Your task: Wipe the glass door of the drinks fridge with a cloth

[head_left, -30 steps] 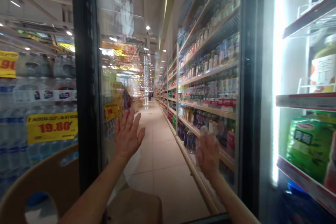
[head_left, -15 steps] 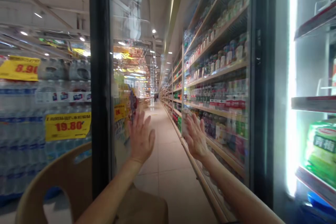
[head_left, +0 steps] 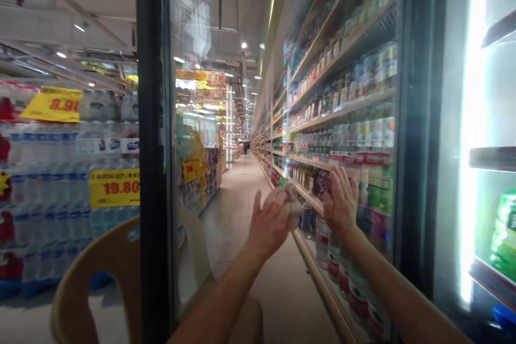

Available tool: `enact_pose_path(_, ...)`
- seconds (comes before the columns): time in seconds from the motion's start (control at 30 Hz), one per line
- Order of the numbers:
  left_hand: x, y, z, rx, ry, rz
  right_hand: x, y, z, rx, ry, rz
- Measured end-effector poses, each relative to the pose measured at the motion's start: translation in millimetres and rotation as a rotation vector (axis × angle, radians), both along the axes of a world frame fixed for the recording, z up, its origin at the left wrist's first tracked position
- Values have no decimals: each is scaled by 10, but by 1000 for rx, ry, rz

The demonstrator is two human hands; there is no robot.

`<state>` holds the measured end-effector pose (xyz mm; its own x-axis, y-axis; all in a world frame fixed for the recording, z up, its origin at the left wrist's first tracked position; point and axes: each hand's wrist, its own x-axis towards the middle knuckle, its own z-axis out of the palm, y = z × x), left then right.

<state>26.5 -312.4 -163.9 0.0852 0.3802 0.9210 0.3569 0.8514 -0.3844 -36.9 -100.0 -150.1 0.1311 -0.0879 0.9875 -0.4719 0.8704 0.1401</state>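
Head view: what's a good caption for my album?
Left hand holds a cloth at a glass door, right hand open nearby.

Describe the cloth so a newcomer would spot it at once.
Find the black-framed glass door filling mid-view. Just below centre, the left hand holds the cloth. Its pale, crumpled folds set it apart from that hand and the bare right hand nearby.

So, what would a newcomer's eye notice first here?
The eye probably falls on the left hand mid-picture, with a pale cloth at its fingers, and the open right hand beside it, both before a glass door. Next come the yellow 19.80 sign at left, among stacked bottles, and the bright light strip at far right.
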Motion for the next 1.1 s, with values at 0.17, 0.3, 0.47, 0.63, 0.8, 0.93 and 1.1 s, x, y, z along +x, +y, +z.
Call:
enact_pose_path(0.17, 189, -582, -200, 207, 13, 124, 54, -78, 1, 2, -3, -117)
enact_pose_path(0.3, 50, 151, -488, -76, -79, 88, 50, -50, 0, -1, -21, -137)
enact_pose_path(0.47, -28, 563, -963, -472, -125, 132, 43, -14, 18, 11, 22, -95)
enact_pose_path(0.63, 153, -591, -657, -54, -44, 208, 48, -81, 14, -13, 2, -118)
enact_pose_path(0.8, 112, -512, -659, 7, 9, 206, 24, -101, -4, -18, -4, -143)
enact_pose_path(0.93, -1, -232, -731, -372, -47, 164, 3, -70, -10, 11, 1, -142)
enact_pose_path(1.1, 37, -772, -351, 298, 56, 265, 1, -92, -12, -11, -13, -154)
